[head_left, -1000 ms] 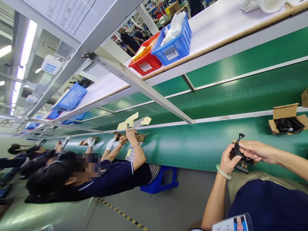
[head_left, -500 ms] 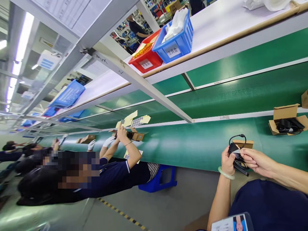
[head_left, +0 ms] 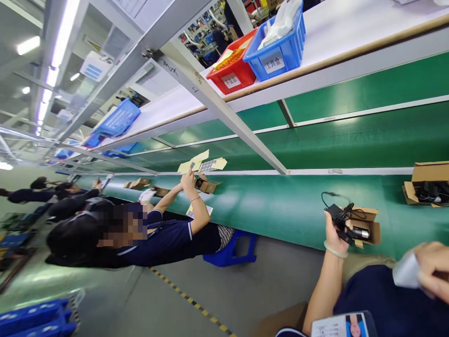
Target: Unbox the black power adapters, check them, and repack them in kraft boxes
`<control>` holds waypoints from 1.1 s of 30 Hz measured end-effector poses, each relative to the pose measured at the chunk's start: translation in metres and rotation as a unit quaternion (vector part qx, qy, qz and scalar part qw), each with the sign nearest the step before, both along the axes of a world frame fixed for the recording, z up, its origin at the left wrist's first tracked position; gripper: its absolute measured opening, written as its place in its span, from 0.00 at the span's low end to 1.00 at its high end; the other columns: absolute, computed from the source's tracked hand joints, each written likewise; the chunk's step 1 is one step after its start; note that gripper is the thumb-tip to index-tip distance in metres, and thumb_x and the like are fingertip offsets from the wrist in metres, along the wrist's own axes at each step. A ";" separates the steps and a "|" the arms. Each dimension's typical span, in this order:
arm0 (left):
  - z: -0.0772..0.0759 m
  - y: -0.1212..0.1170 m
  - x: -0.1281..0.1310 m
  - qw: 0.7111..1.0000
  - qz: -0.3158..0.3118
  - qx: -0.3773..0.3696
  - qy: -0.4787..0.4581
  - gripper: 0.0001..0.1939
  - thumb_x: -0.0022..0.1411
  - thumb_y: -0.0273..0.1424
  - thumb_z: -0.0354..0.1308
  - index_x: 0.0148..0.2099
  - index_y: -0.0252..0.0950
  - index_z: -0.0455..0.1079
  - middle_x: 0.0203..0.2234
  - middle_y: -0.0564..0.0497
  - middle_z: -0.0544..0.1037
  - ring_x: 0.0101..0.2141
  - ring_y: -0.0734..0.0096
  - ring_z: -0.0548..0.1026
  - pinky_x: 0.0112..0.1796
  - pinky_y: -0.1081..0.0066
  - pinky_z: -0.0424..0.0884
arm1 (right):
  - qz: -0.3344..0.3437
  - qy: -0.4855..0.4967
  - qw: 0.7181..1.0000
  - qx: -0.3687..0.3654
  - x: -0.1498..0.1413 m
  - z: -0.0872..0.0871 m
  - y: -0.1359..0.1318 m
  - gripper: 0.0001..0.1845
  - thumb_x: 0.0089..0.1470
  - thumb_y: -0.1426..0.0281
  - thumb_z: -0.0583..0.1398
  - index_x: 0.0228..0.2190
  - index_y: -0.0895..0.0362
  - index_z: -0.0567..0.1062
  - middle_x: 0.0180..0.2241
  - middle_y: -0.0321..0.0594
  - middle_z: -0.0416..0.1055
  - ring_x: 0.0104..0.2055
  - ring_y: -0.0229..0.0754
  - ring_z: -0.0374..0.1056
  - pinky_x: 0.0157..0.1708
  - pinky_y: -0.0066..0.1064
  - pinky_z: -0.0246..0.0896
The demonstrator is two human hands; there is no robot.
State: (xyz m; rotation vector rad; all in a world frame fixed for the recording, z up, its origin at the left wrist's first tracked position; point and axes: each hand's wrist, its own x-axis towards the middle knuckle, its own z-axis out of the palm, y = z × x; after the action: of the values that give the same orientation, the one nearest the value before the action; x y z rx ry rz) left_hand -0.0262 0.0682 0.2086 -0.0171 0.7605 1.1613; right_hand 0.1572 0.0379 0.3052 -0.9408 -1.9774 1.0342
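Observation:
A black power adapter [head_left: 336,211] with a bundled cable is gripped in my left hand [head_left: 335,236], above the green belt's near edge. Its cord loops up and to the left. Just right of that hand stands an open cardboard box [head_left: 375,232] with a black and silver cylinder [head_left: 361,233] in it. My right hand [head_left: 435,267] is at the right edge of view, close to my body and blurred. Between its closed fingers is a thin greyish-white film piece [head_left: 407,271], apart from the adapter.
Another open box [head_left: 430,187] with black cabled parts stands on the belt [head_left: 273,196] at far right. A co-worker [head_left: 164,234] sits to the left, near yellow sticker sheets [head_left: 196,161]. Red [head_left: 233,70] and blue bins [head_left: 277,51] rest on the shelf above.
My right hand has left the adapter and moved right toward my body, carrying the film piece. The left hand still holds the adapter. The view has shifted, revealing more of the near box.

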 end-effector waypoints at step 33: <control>0.014 -0.007 -0.012 0.966 -0.138 0.148 0.163 0.43 0.45 0.64 0.53 0.47 0.31 0.69 0.38 0.38 0.77 0.39 0.55 0.75 0.41 0.61 0.71 | -0.064 -0.147 0.976 0.149 -0.022 -0.020 0.048 0.19 0.58 0.71 0.54 0.51 0.51 0.72 0.51 0.39 0.69 0.52 0.47 0.66 0.53 0.38 0.64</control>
State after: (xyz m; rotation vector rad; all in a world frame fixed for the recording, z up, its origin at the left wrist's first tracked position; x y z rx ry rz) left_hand -0.0386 0.0611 0.2222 0.5271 0.8392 1.0092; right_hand 0.1348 0.0861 0.2848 -1.0828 -2.2002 0.5286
